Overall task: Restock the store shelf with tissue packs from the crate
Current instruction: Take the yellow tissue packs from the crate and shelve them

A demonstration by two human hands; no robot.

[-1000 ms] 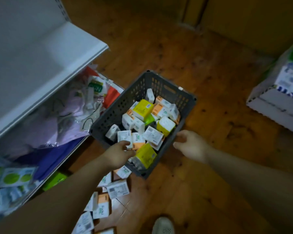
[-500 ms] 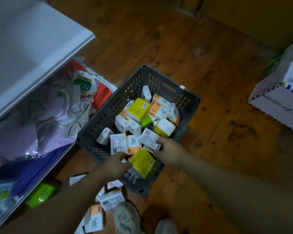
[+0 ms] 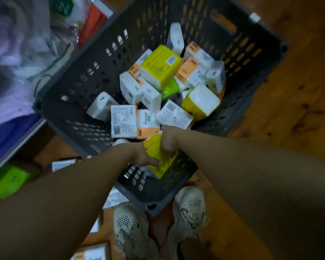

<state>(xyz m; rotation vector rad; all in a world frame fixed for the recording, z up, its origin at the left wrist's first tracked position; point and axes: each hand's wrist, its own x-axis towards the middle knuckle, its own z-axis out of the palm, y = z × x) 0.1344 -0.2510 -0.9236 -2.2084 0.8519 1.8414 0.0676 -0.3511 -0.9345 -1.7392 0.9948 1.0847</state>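
Left hand (image 3: 144,156) and right hand (image 3: 167,137) together grip one yellow tissue pack (image 3: 163,156) at the crate's (image 3: 79,81) six o'clock wall. Toward twelve lie two more yellow packs (image 3: 159,66), one green pack (image 3: 170,89) and roughly eleven white-and-orange packs (image 3: 123,123).

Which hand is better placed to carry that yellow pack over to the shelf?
Probably left: the left hand and right hand both grip the yellow pack, but the shelf lies to the left.

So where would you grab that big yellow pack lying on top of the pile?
Across its two long edges, coming from above. The yellow pack lies broad face up on the other packs in the crate, nothing covers it, and both long edges look reachable.
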